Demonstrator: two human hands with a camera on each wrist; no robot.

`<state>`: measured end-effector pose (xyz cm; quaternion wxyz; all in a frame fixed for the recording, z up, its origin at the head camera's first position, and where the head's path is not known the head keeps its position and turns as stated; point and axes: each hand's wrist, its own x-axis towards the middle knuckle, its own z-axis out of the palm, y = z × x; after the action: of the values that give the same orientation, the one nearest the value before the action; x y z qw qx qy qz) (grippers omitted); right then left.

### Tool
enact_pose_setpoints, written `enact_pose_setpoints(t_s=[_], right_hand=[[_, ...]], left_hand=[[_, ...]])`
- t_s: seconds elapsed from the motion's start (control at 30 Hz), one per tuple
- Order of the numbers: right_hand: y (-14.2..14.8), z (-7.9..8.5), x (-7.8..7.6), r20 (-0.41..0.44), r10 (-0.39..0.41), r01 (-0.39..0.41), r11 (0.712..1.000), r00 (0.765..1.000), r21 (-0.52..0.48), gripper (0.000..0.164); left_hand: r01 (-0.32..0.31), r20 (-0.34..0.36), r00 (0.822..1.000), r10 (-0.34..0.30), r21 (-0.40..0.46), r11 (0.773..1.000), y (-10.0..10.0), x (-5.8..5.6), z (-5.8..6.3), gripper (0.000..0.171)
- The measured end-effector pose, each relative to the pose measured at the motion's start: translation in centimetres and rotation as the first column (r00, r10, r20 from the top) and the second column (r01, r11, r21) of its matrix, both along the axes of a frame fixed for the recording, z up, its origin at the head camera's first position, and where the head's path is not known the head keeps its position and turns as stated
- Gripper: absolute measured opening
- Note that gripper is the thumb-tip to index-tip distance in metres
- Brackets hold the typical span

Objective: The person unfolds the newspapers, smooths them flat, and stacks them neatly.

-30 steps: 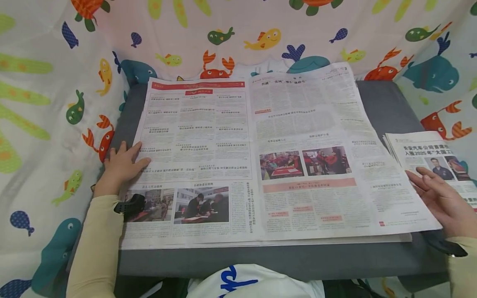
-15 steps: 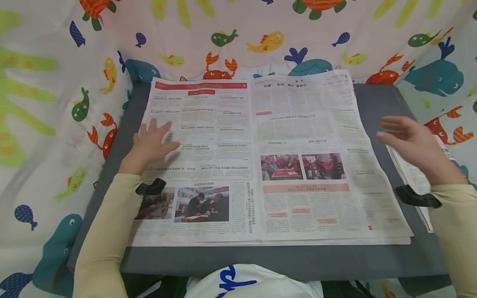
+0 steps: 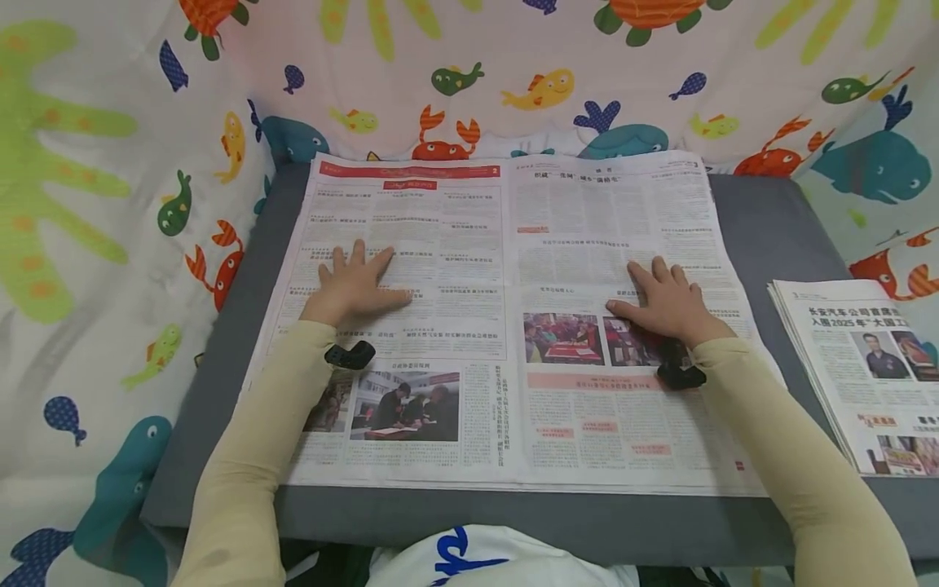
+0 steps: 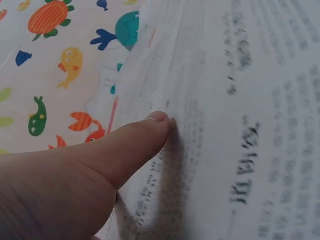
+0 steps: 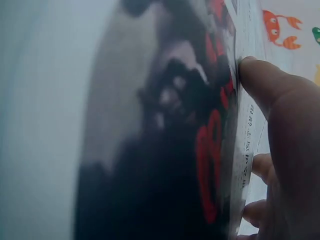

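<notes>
Backdrop: white cloth [image 3: 399,81] printed with sea creatures, hung behind and to both sides of a grey bench [image 3: 763,212].

Item one: newspaper [image 3: 477,318], spread as a double page across the middle of the bench, fold running away from the person, further sheet edges showing beneath along the near side; so laid, it seems, that each half lies within reach of one arm.

Item two: left hand [image 3: 352,285], palm down over the left page, fingers straight and splayed, nothing gripped.

Item three: right hand [image 3: 663,302], over the right page above its photographs, fingers likewise extended and parted, nothing gripped. Matched placing either side of the fold suggests an even hold on the paper; how hard either bears down cannot be told.

Item four: newsprint stack [image 3: 844,399], right of the newspaper and just apart from it, probably set there to leave the spread room.
</notes>
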<state>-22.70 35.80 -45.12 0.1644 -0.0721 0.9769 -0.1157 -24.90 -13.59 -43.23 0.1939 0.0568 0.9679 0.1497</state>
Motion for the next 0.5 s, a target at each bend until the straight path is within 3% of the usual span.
enact_pose_setpoints(t_s=[0.3,0.5], right_hand=[[0.6,-1.2,0.2,0.014,-0.020,0.020,1.000,1.000,0.007,0.106],[0.8,-1.4,0.7,0.011,-0.036,0.036,0.999,0.999,-0.004,0.107]], left_hand=[[-0.022,-0.005,1.000,0.022,0.022,1.000,-0.4,0.0,-1.5,0.100],[-0.021,-0.027,0.999,0.021,0.008,1.000,-0.6,0.1,-1.9,0.102]])
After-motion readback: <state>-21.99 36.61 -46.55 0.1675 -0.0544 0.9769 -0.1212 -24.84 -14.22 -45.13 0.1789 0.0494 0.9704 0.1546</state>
